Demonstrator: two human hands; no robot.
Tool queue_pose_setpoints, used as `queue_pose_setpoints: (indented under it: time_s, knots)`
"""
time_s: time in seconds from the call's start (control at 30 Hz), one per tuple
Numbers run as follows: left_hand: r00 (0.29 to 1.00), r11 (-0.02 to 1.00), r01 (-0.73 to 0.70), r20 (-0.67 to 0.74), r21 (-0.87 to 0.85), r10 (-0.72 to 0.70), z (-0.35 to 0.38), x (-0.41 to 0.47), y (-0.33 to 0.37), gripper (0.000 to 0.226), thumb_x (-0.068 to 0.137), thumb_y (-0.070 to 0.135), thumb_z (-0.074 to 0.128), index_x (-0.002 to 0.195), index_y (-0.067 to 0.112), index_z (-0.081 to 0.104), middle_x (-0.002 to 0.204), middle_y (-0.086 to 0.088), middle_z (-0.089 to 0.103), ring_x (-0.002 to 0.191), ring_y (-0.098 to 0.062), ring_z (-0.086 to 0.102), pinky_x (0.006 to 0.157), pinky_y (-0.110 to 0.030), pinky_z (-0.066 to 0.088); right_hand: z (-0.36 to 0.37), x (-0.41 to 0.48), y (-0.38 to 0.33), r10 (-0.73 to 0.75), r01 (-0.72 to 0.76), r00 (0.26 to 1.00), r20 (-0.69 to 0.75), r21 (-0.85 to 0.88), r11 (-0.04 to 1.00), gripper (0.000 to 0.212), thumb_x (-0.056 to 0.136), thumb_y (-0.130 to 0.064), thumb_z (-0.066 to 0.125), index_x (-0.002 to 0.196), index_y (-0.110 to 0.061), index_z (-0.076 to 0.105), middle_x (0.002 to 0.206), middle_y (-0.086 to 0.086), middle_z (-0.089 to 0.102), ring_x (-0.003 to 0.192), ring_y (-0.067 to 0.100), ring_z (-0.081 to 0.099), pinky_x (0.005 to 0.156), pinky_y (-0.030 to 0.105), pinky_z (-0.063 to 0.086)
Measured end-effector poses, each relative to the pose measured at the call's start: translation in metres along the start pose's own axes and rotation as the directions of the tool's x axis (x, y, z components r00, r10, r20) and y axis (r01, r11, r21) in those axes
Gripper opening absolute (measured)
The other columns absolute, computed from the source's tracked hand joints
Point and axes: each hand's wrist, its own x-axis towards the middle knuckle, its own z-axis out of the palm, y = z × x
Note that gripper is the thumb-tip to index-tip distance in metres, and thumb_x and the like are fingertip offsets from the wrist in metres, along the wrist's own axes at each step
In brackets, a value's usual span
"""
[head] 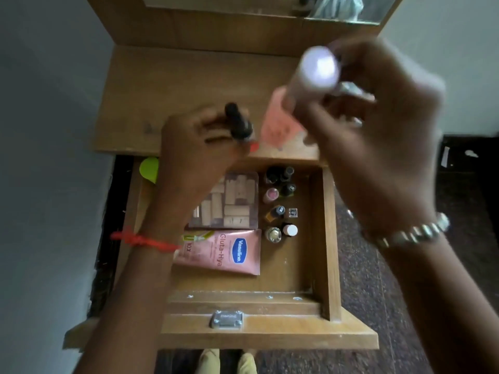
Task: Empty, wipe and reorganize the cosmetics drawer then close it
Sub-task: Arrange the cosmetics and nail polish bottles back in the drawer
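The open drawer is sitting at lower centre, a Vaseline tube lying inside. Upper right, the right hand is gripping a white-capped tube; centre left, the left hand is clutching a dark bottle.

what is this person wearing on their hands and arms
The left hand has a red thread tied round its wrist, knotted, with a loose end sticking out. The right hand has a silver-coloured metal link bracelet at the wrist. Both forearms are bare, with no sleeves in view. Rings cannot be told through the blur.
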Motion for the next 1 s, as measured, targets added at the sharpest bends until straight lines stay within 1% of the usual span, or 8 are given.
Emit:
queue_pose_setpoints:
  time_s: [0.1, 0.17, 0.3, 0.4, 0.47, 0.57, 0.67, 1.0]
  knots:
    - [0.982, 0.995, 0.089, 0.172, -0.035, -0.082, -0.009, -0.047, -0.011, 0.039, 0.058, -0.006, 0.078, 0.080, 0.024, 0.067, 0.070, 0.019, 0.070, 0.072, 0.007, 0.064, 0.068, -0.007, 0.050, -0.022, -0.052, 0.003, 0.073, -0.082, 0.988, 0.134, 0.061, 0.995, 0.025, 0.071, -0.021, 0.077, 0.090, -0.013, 0.064, 0.080, -0.001, 0.069, 0.062, 0.014, 0.063, 0.051, 0.031, 0.054]
    - [0.958, 0.995, 0.101, 0.267, 0.024, -0.103, -0.007, -0.075, -0.020, 0.040, 0.055, -0.008, 0.079, 0.079, 0.021, 0.067, 0.075, 0.016, 0.070, 0.074, 0.005, 0.065, 0.069, -0.006, 0.049, -0.032, -0.082, 0.012, 0.153, -0.163, 0.970, 0.187, 0.041, 0.986, 0.026, 0.068, -0.025, 0.079, 0.089, -0.020, 0.064, 0.079, -0.003, 0.069, 0.064, 0.014, 0.063, 0.055, 0.030, 0.055]
    - [0.934, 0.977, 0.062, 0.333, 0.203, -0.129, 0.012, -0.110, -0.041, 0.034, 0.053, -0.005, 0.083, 0.079, 0.012, 0.070, 0.080, 0.006, 0.067, 0.077, -0.005, 0.063, 0.072, -0.008, 0.048, -0.038, -0.123, 0.030, 0.279, -0.280, 0.940, 0.195, -0.020, 0.960, 0.025, 0.065, -0.030, 0.075, 0.085, -0.028, 0.062, 0.083, -0.016, 0.067, 0.070, 0.009, 0.064, 0.064, 0.016, 0.054]
    - [0.928, 0.957, 0.011, 0.353, 0.292, -0.118, 0.030, -0.121, -0.056, 0.032, 0.050, -0.009, 0.081, 0.076, 0.005, 0.070, 0.077, 0.003, 0.062, 0.069, -0.007, 0.057, 0.065, -0.001, 0.040, -0.034, -0.147, 0.047, 0.352, -0.338, 0.915, 0.196, -0.101, 0.936, 0.020, 0.069, -0.018, 0.075, 0.085, -0.018, 0.064, 0.081, -0.003, 0.069, 0.070, 0.014, 0.063, 0.065, 0.024, 0.055]
    - [0.923, 0.949, -0.006, 0.367, 0.316, -0.117, 0.040, -0.125, -0.063, 0.031, 0.049, -0.013, 0.078, 0.075, 0.002, 0.068, 0.077, 0.000, 0.062, 0.069, -0.013, 0.057, 0.062, -0.003, 0.041, -0.029, -0.158, 0.055, 0.379, -0.351, 0.905, 0.191, -0.162, 0.922, 0.019, 0.070, -0.015, 0.075, 0.086, -0.015, 0.065, 0.081, 0.004, 0.069, 0.069, 0.014, 0.062, 0.066, 0.030, 0.055]
    - [0.926, 0.937, -0.003, 0.355, 0.348, -0.129, 0.049, -0.126, -0.071, 0.028, 0.053, -0.014, 0.075, 0.075, 0.001, 0.066, 0.081, -0.012, 0.066, 0.072, -0.022, 0.061, 0.068, -0.032, 0.053, -0.019, -0.168, 0.067, 0.391, -0.357, 0.906, 0.163, -0.203, 0.912, 0.020, 0.073, -0.014, 0.074, 0.089, -0.011, 0.064, 0.083, 0.010, 0.068, 0.072, 0.020, 0.064, 0.069, 0.038, 0.057]
    - [0.942, 0.932, -0.019, 0.320, 0.361, -0.104, 0.054, -0.124, -0.078, 0.025, 0.056, -0.012, 0.073, 0.075, 0.001, 0.064, 0.083, -0.015, 0.066, 0.074, -0.026, 0.062, 0.066, -0.043, 0.054, -0.011, -0.171, 0.075, 0.382, -0.345, 0.911, 0.155, -0.217, 0.913, 0.019, 0.075, -0.013, 0.072, 0.091, -0.008, 0.063, 0.086, 0.011, 0.068, 0.073, 0.023, 0.065, 0.070, 0.043, 0.057]
    - [0.948, 0.879, -0.032, 0.292, 0.475, -0.123, 0.064, -0.121, -0.092, 0.020, 0.068, -0.010, 0.067, 0.077, 0.007, 0.061, 0.087, -0.010, 0.064, 0.078, -0.027, 0.061, 0.068, -0.044, 0.052, -0.003, -0.169, 0.083, 0.336, -0.303, 0.931, 0.139, -0.214, 0.929, 0.018, 0.076, -0.015, 0.072, 0.089, -0.008, 0.061, 0.085, 0.008, 0.068, 0.073, 0.024, 0.065, 0.068, 0.043, 0.057]
